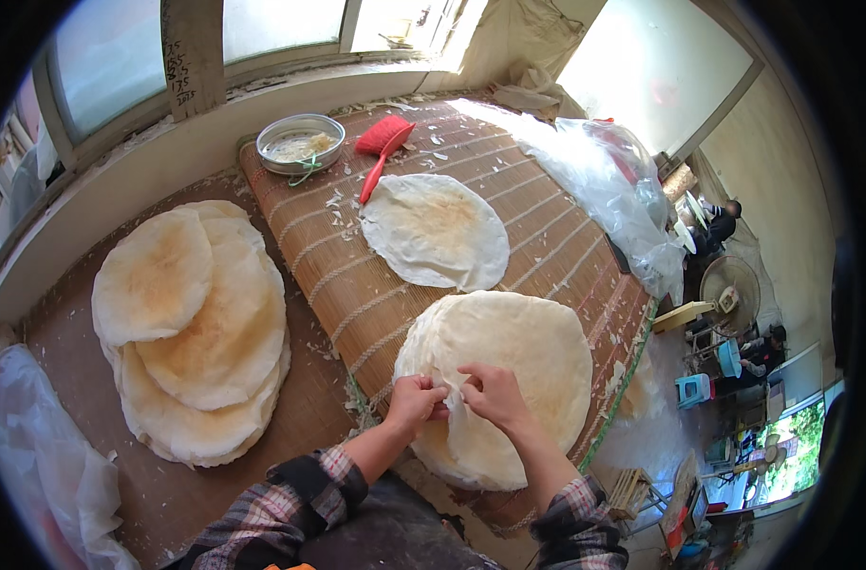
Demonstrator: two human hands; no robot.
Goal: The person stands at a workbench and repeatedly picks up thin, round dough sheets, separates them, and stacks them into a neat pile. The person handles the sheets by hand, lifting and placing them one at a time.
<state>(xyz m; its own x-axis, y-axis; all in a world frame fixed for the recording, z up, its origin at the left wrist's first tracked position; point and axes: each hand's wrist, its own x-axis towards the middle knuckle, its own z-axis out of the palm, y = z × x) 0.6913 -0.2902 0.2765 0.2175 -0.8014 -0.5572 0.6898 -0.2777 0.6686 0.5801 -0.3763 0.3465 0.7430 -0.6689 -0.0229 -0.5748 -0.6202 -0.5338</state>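
Observation:
Both my hands are at the left part of a stack of thin, round, pale sheets directly before me. My left hand pinches the lifted edge of the top sheet between thumb and fingers. Close beside it, my right hand bends its fingers onto the same fold; its fingertips are partly hidden, and I cannot tell how firmly they hold it. Beyond the stack, a single round sheet with a browned middle lies flat on a slatted mat. A larger pile of browned round sheets lies to the left.
A red brush and a metal bowl holding scraps are at the mat's far left. Clear plastic sheeting covers its right edge; more plastic lies at far left. Two people, a fan and a blue stool are at the right.

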